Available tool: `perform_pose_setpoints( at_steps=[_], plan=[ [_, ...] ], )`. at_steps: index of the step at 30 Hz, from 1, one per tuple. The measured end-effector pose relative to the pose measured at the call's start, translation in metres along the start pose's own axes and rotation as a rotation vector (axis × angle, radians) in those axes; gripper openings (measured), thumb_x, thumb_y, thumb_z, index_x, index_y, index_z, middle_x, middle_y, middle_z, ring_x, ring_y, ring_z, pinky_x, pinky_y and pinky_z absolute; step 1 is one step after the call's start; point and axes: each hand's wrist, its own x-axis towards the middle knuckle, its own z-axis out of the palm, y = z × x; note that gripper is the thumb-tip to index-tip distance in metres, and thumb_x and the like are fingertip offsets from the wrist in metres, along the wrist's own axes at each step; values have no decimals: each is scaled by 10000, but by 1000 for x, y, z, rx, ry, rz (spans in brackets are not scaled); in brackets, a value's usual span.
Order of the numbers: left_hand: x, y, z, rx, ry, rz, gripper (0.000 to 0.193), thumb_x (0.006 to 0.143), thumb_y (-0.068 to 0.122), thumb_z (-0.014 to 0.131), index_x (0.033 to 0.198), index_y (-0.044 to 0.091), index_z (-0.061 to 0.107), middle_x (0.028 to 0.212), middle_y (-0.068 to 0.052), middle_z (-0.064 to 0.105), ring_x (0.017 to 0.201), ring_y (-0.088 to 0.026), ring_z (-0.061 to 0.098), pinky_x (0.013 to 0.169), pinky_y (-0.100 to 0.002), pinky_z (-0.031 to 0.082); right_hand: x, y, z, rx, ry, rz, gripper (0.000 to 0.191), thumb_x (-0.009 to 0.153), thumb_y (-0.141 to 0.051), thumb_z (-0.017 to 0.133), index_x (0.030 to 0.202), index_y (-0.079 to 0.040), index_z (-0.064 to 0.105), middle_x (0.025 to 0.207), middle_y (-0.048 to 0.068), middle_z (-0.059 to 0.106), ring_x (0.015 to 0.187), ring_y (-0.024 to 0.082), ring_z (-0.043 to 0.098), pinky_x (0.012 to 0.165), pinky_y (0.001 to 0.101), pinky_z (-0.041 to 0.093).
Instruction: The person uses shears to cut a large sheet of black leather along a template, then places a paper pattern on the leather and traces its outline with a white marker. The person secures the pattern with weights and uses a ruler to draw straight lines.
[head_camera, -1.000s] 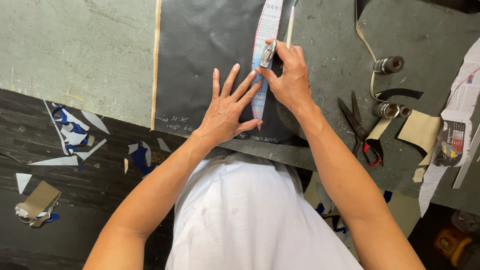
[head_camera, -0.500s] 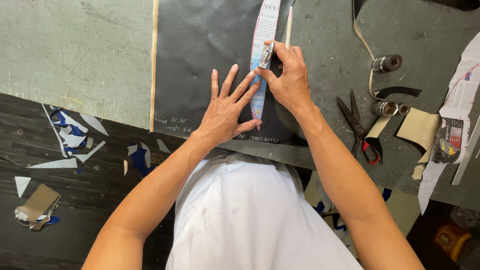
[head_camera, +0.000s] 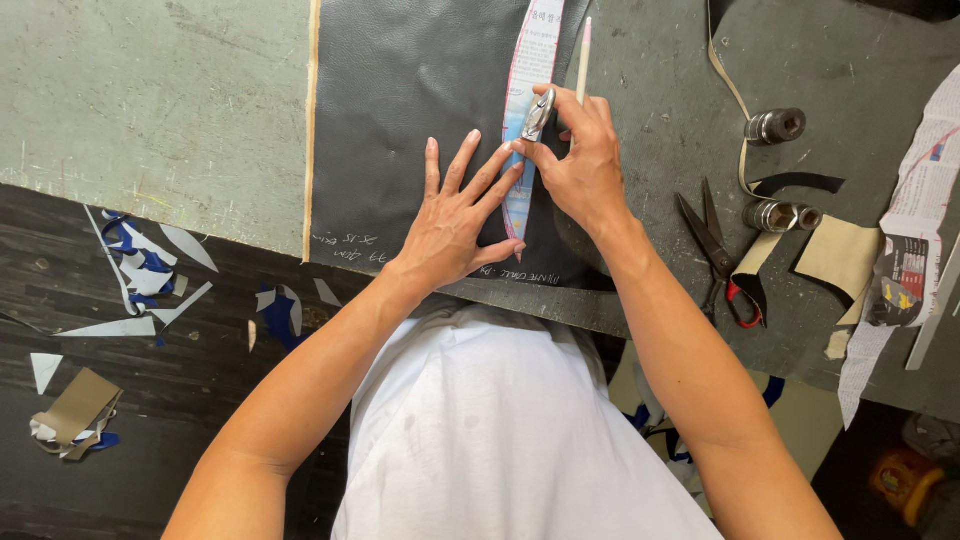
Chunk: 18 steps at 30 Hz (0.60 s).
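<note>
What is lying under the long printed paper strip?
The paper strip lies on a black leather sheet. The left hand presses it flat. The table beneath the leather is covered there.

Paper pattern strip (head_camera: 528, 75) on leather sheet (head_camera: 400, 110) (scissors (head_camera: 712, 240) right, on table (head_camera: 150, 100))

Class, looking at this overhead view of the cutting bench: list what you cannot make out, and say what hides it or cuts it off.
- Knife tip: head view, hidden by right hand.
- Paper pattern strip: top cut off by the frame edge; lower part under left hand.
- Black leather sheet: top cut off.
- Scissors handles: partly covered by a scrap.
</note>
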Motion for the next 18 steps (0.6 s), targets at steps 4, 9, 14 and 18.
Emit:
perform_pose_setpoints(
  at_steps=[4,9,14,18],
  plan=[
    [0,1,-2,-4,3,0,949,842,599,764,1575,98,430,1674,-94,275,1556,-390,130,1225,-718,2,-2,-3,1,4,10,14,589,843,-175,911,1362,-105,642,1130,90,652,1039,234,601,848,334,567],
    [0,1,-2,9,9,3,940,842,593,765,1572,103,432,1670,-92,280,1555,-378,134,1225,-715,3,-2,-3,2,-12,7,-2,584,839,-185,919,1352,-108,653,1070,78,661,1007,235,579,830,332,550],
    [-1,0,0,-2,12,3,941,850,600,762,1577,105,430,1672,-91,277,1559,-371,129,1231,-709,-2,-2,-2,3,-30,1,3,577,837,-186,916,1345,-101,655,1079,78,663,1004,230,573,818,336,541],
    [-1,0,0,-10,12,0,945,852,604,761,1581,105,426,1672,-90,271,1559,-370,123,1228,-710,-7,-1,-3,4,-26,-12,14,574,839,-190,915,1344,-105,656,1054,64,662,1007,224,567,822,332,537]
  ],
)
